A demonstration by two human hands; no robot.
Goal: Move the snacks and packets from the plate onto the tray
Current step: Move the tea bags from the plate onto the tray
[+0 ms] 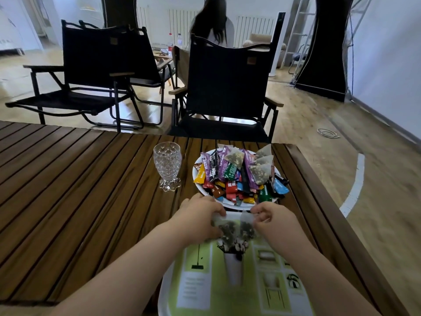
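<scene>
Head camera view: left hand (200,215) and right hand (273,218) meet over the far edge of the rectangular white-rimmed tray with a lime-green printed face (252,293). The tray lies nearest the person on the dark brown slatted wooden surface (79,179). Each hand holds one translucent mesh sachet filled with dark dried leaves. The left sachet (227,230) sits under the left hand, whose fingers (214,209) are curled down over its upper edge and clamped on it. The right sachet (247,226) is just beside the first. Thumb and forefinger of the right hand are pinched together on its top corner, the other fingers curled in. Whether the two sachets rest on the tray or hang just above it cannot be told.

The round white plate (230,205) stands just beyond the tray, close to the hands. It carries a heap of small colourful foil snack packets (232,185) in purple, red, orange, green, blue and black. Several pyramid-shaped mesh sachets (262,167) lie on top toward the far right. A clear embossed glass goblet (167,166) stands upright just left of the plate, apart from it. Beyond the surface stand black folding fabric chairs (227,87), with a person (211,23) further back
</scene>
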